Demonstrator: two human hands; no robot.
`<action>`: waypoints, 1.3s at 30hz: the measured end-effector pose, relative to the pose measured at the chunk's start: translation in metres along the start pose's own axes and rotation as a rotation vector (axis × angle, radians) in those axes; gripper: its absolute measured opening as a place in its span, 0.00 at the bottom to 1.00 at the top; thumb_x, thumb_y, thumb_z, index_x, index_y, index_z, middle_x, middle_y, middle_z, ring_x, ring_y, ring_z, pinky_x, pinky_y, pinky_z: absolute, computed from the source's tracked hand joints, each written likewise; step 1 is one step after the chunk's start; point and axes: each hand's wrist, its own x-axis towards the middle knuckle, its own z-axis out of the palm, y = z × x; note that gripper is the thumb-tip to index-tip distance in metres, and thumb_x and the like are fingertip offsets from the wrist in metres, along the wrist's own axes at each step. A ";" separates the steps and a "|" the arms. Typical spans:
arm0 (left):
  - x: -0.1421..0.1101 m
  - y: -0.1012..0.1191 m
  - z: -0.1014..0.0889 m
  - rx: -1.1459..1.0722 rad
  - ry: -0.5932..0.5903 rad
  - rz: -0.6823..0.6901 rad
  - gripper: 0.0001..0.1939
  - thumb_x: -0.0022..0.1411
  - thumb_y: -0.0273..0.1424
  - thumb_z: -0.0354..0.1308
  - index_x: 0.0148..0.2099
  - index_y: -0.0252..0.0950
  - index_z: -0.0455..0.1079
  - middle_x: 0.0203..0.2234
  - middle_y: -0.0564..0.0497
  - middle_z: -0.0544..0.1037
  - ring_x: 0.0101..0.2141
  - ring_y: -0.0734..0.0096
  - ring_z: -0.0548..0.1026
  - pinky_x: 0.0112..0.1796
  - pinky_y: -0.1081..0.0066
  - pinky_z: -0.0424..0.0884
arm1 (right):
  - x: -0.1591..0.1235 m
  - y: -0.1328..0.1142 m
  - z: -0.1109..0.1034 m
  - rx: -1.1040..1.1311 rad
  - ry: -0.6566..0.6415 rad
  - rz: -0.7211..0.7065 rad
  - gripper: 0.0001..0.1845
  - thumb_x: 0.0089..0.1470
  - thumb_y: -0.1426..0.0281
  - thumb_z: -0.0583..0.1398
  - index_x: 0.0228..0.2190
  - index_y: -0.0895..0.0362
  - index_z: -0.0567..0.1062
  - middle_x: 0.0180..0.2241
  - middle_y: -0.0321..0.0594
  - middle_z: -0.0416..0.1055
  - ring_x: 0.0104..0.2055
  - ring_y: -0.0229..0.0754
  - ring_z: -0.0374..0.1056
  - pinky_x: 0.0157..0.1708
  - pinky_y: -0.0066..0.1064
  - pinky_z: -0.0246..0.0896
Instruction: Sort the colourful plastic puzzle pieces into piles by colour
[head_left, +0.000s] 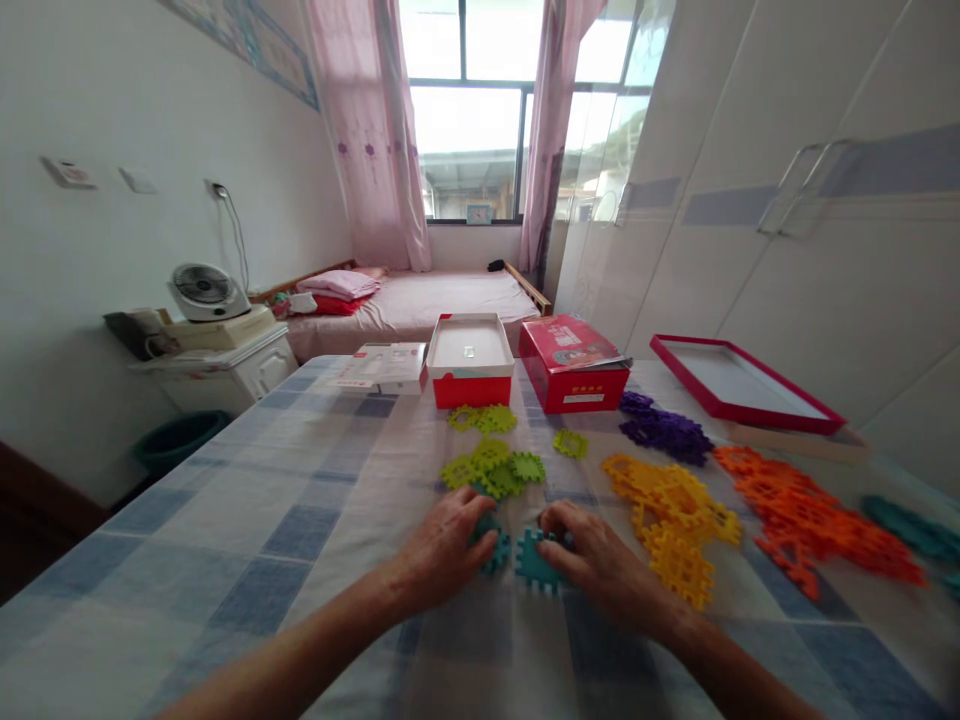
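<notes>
My left hand (454, 530) is closed on a teal interlocking toy piece (496, 552) with notched edges, partly hidden under the fingers. To its right, my right hand (592, 550) grips a square teal interlocking piece (534, 562), thumb over its face. A small gap separates the two pieces, low over the checked cloth. Just beyond the hands lies a cluster of lime-green pieces (499, 470). Nearest my right hand on the outer side is a heap of yellow pieces (679, 500).
Orange pieces (817, 510), purple pieces (664, 428) and more teal pieces (911, 528) lie on the right. Along the back stand an open red-and-white box (472, 390), a red box (574, 385) and a flat white box (382, 368). A red-rimmed lid (750, 380) rests at the far right.
</notes>
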 end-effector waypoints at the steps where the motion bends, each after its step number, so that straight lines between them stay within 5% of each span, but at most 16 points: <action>1: 0.003 0.001 0.002 -0.012 0.014 0.012 0.16 0.59 0.31 0.48 0.49 0.35 0.67 0.42 0.45 0.71 0.44 0.66 0.70 0.48 0.69 0.64 | 0.003 0.000 0.001 0.009 0.011 -0.006 0.02 0.51 0.71 0.54 0.28 0.55 0.65 0.30 0.34 0.65 0.33 0.38 0.62 0.35 0.29 0.54; 7: 0.017 -0.003 0.006 0.014 0.077 -0.016 0.19 0.55 0.23 0.48 0.49 0.35 0.68 0.48 0.44 0.71 0.50 0.63 0.68 0.53 0.65 0.60 | 0.014 0.003 0.005 0.020 0.039 -0.032 0.01 0.50 0.72 0.55 0.28 0.56 0.67 0.33 0.37 0.68 0.35 0.39 0.63 0.37 0.30 0.55; 13: 0.015 -0.003 0.007 -0.174 0.097 -0.022 0.15 0.57 0.25 0.46 0.42 0.35 0.72 0.37 0.47 0.76 0.39 0.67 0.73 0.44 0.70 0.67 | 0.018 0.010 0.008 0.084 0.084 -0.042 0.04 0.50 0.71 0.55 0.29 0.56 0.69 0.37 0.39 0.70 0.39 0.41 0.65 0.41 0.31 0.57; 18: 0.019 -0.009 0.011 -0.069 0.160 -0.056 0.19 0.52 0.21 0.49 0.47 0.34 0.71 0.43 0.46 0.75 0.47 0.63 0.70 0.51 0.66 0.63 | 0.021 0.011 0.008 0.111 0.107 -0.015 0.03 0.51 0.70 0.55 0.29 0.56 0.68 0.36 0.38 0.71 0.37 0.41 0.66 0.39 0.31 0.57; 23: 0.021 -0.005 0.017 -0.165 0.140 -0.072 0.15 0.58 0.26 0.48 0.44 0.37 0.72 0.35 0.48 0.77 0.39 0.66 0.74 0.43 0.68 0.67 | 0.022 0.011 0.007 0.193 0.140 0.047 0.05 0.52 0.68 0.54 0.30 0.56 0.67 0.37 0.38 0.70 0.34 0.40 0.66 0.36 0.31 0.58; 29: 0.035 0.000 0.022 -0.118 0.176 -0.063 0.20 0.52 0.29 0.56 0.49 0.36 0.69 0.43 0.45 0.73 0.44 0.62 0.71 0.46 0.67 0.65 | 0.024 0.014 0.008 0.232 0.169 0.041 0.05 0.50 0.67 0.55 0.29 0.56 0.68 0.44 0.41 0.69 0.42 0.45 0.66 0.41 0.34 0.59; 39: 0.054 -0.008 0.037 -0.146 0.208 -0.167 0.19 0.57 0.33 0.52 0.51 0.37 0.68 0.24 0.54 0.77 0.27 0.70 0.74 0.32 0.72 0.65 | 0.025 0.022 0.018 0.214 0.259 -0.022 0.04 0.49 0.70 0.56 0.30 0.55 0.70 0.38 0.39 0.65 0.42 0.41 0.64 0.42 0.32 0.59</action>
